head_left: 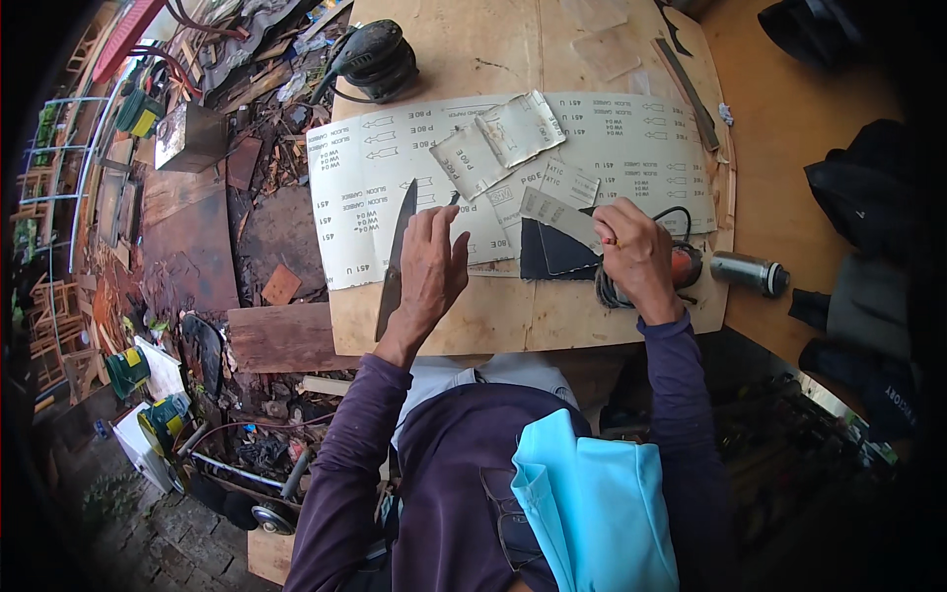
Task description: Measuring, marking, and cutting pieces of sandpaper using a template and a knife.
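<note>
My right hand (pixel 639 259) is closed, its fingers pinching the end of a narrow strip of sandpaper (pixel 557 217) with its pale printed back up. Below that strip lies a dark piece of sandpaper (pixel 545 255), grit side showing. My left hand (pixel 431 266) hovers at the left, fingers stretched and apart from the thumb. Beside it is a long dark flat blade-like strip (pixel 398 259). A small dark tip shows by its fingers; I cannot make out what it is. Under both hands spreads a large pale sandpaper sheet (pixel 345 197), with cut sandpaper pieces (pixel 469 163) on top.
A black power sander (pixel 375 61) stands at the table's far left. Right of my right hand sit an orange-and-dark corded tool (pixel 683 264) and a metal bottle (pixel 750 273). A thin wooden strip (pixel 688 94) lies along the wooden table's (pixel 473 331) right side. Scrap boards litter the left ground.
</note>
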A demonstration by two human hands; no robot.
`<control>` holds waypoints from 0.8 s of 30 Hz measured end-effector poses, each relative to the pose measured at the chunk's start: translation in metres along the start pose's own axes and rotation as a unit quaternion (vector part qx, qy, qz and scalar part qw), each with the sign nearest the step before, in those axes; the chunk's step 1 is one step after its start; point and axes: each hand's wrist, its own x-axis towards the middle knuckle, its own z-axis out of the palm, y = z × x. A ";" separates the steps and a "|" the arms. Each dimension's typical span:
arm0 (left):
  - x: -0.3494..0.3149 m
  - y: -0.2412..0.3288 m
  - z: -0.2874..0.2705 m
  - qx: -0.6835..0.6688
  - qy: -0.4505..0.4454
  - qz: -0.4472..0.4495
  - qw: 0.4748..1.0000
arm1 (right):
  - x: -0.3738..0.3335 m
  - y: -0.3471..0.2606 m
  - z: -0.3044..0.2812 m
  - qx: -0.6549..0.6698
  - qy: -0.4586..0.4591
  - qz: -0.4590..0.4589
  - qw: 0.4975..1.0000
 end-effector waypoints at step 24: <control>0.019 0.037 0.090 0.110 -0.205 -0.013 0.973 | -0.261 0.014 0.055 0.579 0.030 0.465 0.669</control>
